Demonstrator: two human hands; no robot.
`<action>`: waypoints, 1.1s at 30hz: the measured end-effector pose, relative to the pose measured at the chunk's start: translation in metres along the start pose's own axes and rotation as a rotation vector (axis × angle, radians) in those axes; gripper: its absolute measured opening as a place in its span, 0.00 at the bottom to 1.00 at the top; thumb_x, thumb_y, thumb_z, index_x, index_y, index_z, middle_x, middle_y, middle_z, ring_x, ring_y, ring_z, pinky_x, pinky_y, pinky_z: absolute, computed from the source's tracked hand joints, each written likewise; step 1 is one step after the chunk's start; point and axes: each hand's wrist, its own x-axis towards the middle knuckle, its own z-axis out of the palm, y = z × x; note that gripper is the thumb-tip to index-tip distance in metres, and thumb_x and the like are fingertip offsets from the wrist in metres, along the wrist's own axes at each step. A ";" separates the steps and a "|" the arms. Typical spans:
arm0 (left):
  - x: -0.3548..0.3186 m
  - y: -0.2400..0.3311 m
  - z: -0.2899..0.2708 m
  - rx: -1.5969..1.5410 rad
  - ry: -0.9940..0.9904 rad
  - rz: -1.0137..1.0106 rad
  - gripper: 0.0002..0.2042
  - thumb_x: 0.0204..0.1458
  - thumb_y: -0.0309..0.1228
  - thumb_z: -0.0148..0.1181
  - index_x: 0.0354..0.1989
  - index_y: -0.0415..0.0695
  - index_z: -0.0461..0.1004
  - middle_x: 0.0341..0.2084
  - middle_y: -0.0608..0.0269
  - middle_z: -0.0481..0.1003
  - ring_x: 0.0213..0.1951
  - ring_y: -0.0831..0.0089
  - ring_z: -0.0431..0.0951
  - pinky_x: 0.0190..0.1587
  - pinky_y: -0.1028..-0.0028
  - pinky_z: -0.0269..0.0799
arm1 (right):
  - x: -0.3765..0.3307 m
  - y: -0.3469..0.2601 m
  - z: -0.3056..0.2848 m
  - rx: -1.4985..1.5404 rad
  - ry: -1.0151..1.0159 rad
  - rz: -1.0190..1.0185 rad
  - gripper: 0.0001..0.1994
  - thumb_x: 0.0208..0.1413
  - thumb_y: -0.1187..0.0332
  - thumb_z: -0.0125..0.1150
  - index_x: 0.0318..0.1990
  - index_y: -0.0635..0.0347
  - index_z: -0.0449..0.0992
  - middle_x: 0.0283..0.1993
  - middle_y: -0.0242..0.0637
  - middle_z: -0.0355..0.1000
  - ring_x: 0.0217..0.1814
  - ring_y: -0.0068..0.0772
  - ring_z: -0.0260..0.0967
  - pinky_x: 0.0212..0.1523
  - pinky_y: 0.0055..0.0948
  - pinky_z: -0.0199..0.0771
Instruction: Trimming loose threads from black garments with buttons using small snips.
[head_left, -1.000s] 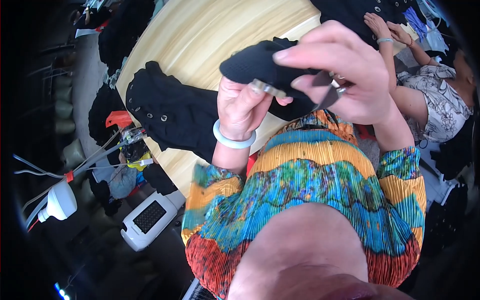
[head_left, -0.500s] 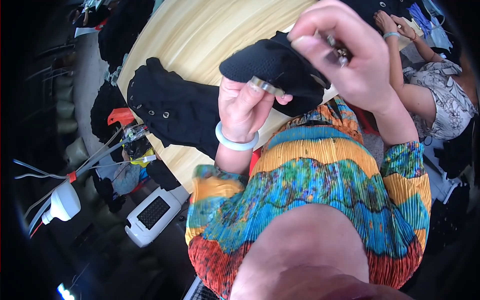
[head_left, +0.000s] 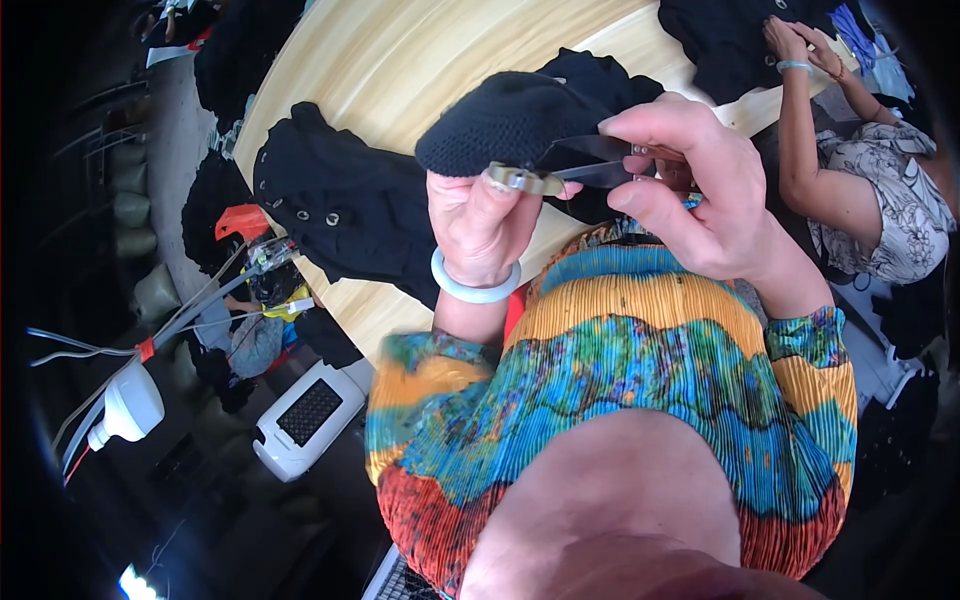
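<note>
My left hand (head_left: 475, 220), with a pale bangle at the wrist, pinches the edge of a black knit garment (head_left: 500, 120). A shiny metal band (head_left: 525, 180) shows at its thumb and fingers; whether it is worn or held I cannot tell. In my right hand (head_left: 710, 185) is a pair of thread snips (head_left: 600, 173), its two blades spread apart and pointing left at the garment's edge near my left fingertips. Whether the blades touch the cloth is unclear. More of the black cloth bunches up behind my right hand.
Another black garment (head_left: 350, 210) with metal eyelets lies on the wooden table (head_left: 400, 60) at left. At the right, a co-worker's hands (head_left: 800, 45) rest by dark cloth. A lamp bulb (head_left: 133, 400) and a white device (head_left: 310, 420) are at lower left.
My right hand has come down and turned, bringing the snips, earlier tucked in the palm, blades outward to the garment's edge. My left hand has shifted slightly left with the cloth.
</note>
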 end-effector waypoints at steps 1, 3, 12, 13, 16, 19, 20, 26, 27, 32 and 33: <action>0.000 0.000 0.002 0.059 0.025 -0.004 0.20 0.44 0.31 0.55 0.46 0.36 0.62 0.40 0.48 0.67 0.37 0.59 0.72 0.30 0.68 0.73 | 0.000 0.001 0.001 -0.001 -0.001 0.000 0.16 0.42 0.73 0.59 0.40 0.65 0.65 0.31 0.35 0.64 0.23 0.18 0.61 0.21 0.13 0.59; 0.000 0.001 0.002 0.118 0.051 -0.006 0.21 0.45 0.33 0.55 0.47 0.39 0.62 0.39 0.52 0.69 0.36 0.60 0.72 0.30 0.71 0.73 | 0.002 0.002 0.002 -0.037 0.033 -0.048 0.16 0.41 0.71 0.60 0.40 0.65 0.66 0.27 0.35 0.65 0.21 0.19 0.61 0.18 0.14 0.59; -0.001 0.003 -0.001 0.234 -0.006 0.029 0.21 0.43 0.32 0.57 0.45 0.37 0.62 0.38 0.54 0.69 0.38 0.62 0.72 0.38 0.67 0.71 | 0.011 -0.004 0.006 -0.053 0.066 -0.093 0.15 0.35 0.73 0.62 0.34 0.65 0.69 0.22 0.35 0.64 0.18 0.25 0.64 0.18 0.18 0.64; 0.000 0.003 0.000 0.229 -0.002 0.035 0.22 0.42 0.32 0.58 0.45 0.37 0.61 0.38 0.54 0.69 0.39 0.62 0.72 0.39 0.66 0.70 | 0.010 -0.002 0.005 -0.053 0.066 -0.092 0.15 0.35 0.73 0.62 0.34 0.65 0.69 0.22 0.35 0.64 0.18 0.25 0.64 0.18 0.18 0.64; 0.001 0.002 -0.002 0.194 -0.048 0.042 0.23 0.41 0.32 0.58 0.46 0.37 0.61 0.39 0.54 0.69 0.40 0.62 0.71 0.40 0.65 0.70 | 0.008 0.000 0.004 -0.083 -0.003 -0.129 0.16 0.39 0.74 0.60 0.38 0.65 0.67 0.27 0.38 0.66 0.19 0.23 0.62 0.17 0.16 0.59; 0.001 0.002 -0.009 0.123 -0.133 0.020 0.24 0.41 0.32 0.58 0.47 0.38 0.60 0.40 0.54 0.68 0.41 0.61 0.70 0.37 0.66 0.71 | 0.012 -0.006 0.008 -0.029 0.102 -0.069 0.10 0.39 0.75 0.60 0.31 0.66 0.69 0.23 0.36 0.66 0.19 0.25 0.65 0.19 0.18 0.65; 0.002 0.002 -0.011 0.081 -0.169 -0.004 0.24 0.41 0.32 0.58 0.48 0.39 0.59 0.41 0.54 0.67 0.41 0.61 0.70 0.35 0.67 0.72 | 0.011 -0.006 0.009 0.059 0.135 0.008 0.08 0.40 0.76 0.59 0.31 0.66 0.70 0.24 0.36 0.67 0.20 0.25 0.66 0.20 0.18 0.65; 0.004 0.002 0.002 -0.007 0.008 0.000 0.19 0.44 0.30 0.56 0.43 0.32 0.63 0.36 0.48 0.69 0.32 0.62 0.73 0.30 0.68 0.72 | 0.010 -0.004 0.004 0.090 0.153 0.025 0.11 0.42 0.76 0.58 0.36 0.66 0.68 0.24 0.33 0.67 0.23 0.19 0.65 0.24 0.15 0.66; 0.005 0.002 0.001 -0.019 -0.012 0.008 0.19 0.44 0.30 0.55 0.43 0.32 0.63 0.35 0.47 0.69 0.31 0.62 0.73 0.29 0.68 0.72 | 0.009 -0.005 0.004 0.094 0.121 0.047 0.12 0.42 0.75 0.59 0.37 0.66 0.68 0.24 0.33 0.66 0.23 0.19 0.65 0.24 0.15 0.66; 0.001 0.002 -0.002 -0.104 0.075 -0.044 0.17 0.46 0.31 0.54 0.42 0.35 0.64 0.35 0.50 0.69 0.29 0.62 0.73 0.29 0.69 0.71 | 0.006 -0.005 0.006 0.194 0.138 0.070 0.19 0.38 0.73 0.64 0.40 0.65 0.66 0.29 0.31 0.64 0.26 0.15 0.59 0.26 0.12 0.61; 0.002 0.003 -0.002 -0.173 0.116 -0.089 0.16 0.46 0.31 0.53 0.42 0.36 0.64 0.35 0.51 0.69 0.29 0.62 0.73 0.30 0.69 0.72 | 0.005 -0.006 0.007 0.300 0.134 0.101 0.22 0.37 0.73 0.65 0.42 0.65 0.64 0.33 0.31 0.63 0.29 0.13 0.55 0.26 0.10 0.56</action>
